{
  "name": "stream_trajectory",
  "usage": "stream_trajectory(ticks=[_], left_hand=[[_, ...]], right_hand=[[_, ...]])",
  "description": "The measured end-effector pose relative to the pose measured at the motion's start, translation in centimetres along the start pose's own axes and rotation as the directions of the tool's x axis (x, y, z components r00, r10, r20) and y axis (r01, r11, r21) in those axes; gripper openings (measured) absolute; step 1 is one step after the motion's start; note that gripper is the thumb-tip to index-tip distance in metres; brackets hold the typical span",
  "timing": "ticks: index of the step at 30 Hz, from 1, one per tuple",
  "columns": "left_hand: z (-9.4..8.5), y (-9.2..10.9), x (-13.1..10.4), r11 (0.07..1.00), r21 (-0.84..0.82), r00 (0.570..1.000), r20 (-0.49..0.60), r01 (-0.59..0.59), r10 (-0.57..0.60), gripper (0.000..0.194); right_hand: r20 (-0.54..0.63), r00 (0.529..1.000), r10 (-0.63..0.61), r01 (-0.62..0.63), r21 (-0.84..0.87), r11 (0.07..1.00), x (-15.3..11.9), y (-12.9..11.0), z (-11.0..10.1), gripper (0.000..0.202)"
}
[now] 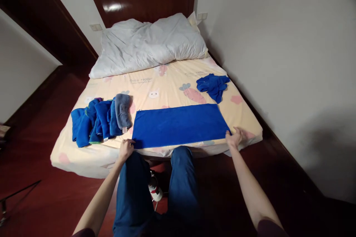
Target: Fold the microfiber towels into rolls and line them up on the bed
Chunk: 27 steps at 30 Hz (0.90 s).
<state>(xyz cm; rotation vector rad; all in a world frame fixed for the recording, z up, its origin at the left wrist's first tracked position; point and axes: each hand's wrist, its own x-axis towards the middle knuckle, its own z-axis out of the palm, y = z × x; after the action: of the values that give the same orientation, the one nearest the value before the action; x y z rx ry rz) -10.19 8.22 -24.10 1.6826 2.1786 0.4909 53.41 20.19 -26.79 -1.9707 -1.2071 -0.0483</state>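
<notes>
A blue towel [180, 124] lies spread flat as a long rectangle along the near edge of the bed. My left hand [127, 149] is at its near left corner, fingers closed on the edge. At the near right corner, my right hand [235, 138] pinches the cloth between thumb and fingers. To the left sits a row of folded blue towels [103, 116], partly overlapping, with a grey-blue folded towel [122, 110] at its right end. A crumpled blue cloth [213, 86] rests beyond the towel's right end.
The bed [158, 92] has a pale yellow sheet with carrot and rabbit prints. A white quilt [152, 42] is bunched against the dark wooden headboard [147, 0]. A wall [292, 63] runs along the right side. My knees [182, 163] are close to the bed's near edge.
</notes>
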Motion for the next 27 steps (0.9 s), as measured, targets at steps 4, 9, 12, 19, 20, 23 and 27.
stream_trajectory(ticks=[4, 9, 12, 19, 20, 23, 27], left_hand=[[0.1, 1.9, 2.3, 0.959, 0.209, 0.975, -0.071, -0.193, 0.212, 0.034], [-1.2, 5.4, 10.3, 0.928, 0.293, 0.967, -0.036, -0.23, 0.251, 0.042], [-1.7, 6.5, 16.2, 0.911, 0.362, 0.978, 0.003, -0.195, 0.208, 0.046], [-0.8, 4.6, 25.6, 0.916, 0.366, 0.975, 0.202, -0.165, 0.095, 0.039], [-0.9, 4.2, 26.3, 0.919, 0.36, 0.974, 0.209, -0.159, 0.086, 0.036], [-1.3, 3.2, 27.3, 0.926, 0.36, 0.983, 0.174, -0.117, 0.057, 0.032], [-0.9, 4.2, 25.1, 0.937, 0.348, 0.999, 0.009, -0.043, 0.042, 0.038]], right_hand=[[0.156, 0.965, -0.211, 0.218, -0.032, 0.975, -3.5, -7.6, 2.1, 0.049], [0.387, 0.851, -0.356, 0.395, -0.026, 0.918, -9.9, -15.2, 6.9, 0.052], [0.479, 0.802, -0.358, 0.435, -0.057, 0.899, -12.7, -15.8, 9.2, 0.055], [0.477, 0.81, -0.34, 0.415, -0.056, 0.908, -13.2, -15.0, 10.0, 0.058], [0.479, 0.811, -0.336, 0.41, -0.056, 0.91, -13.1, -15.1, 9.9, 0.059], [0.48, 0.815, -0.325, 0.404, -0.068, 0.912, -13.0, -15.3, 9.9, 0.058], [0.486, 0.81, -0.327, 0.409, -0.07, 0.91, -12.9, -15.4, 9.7, 0.058]])
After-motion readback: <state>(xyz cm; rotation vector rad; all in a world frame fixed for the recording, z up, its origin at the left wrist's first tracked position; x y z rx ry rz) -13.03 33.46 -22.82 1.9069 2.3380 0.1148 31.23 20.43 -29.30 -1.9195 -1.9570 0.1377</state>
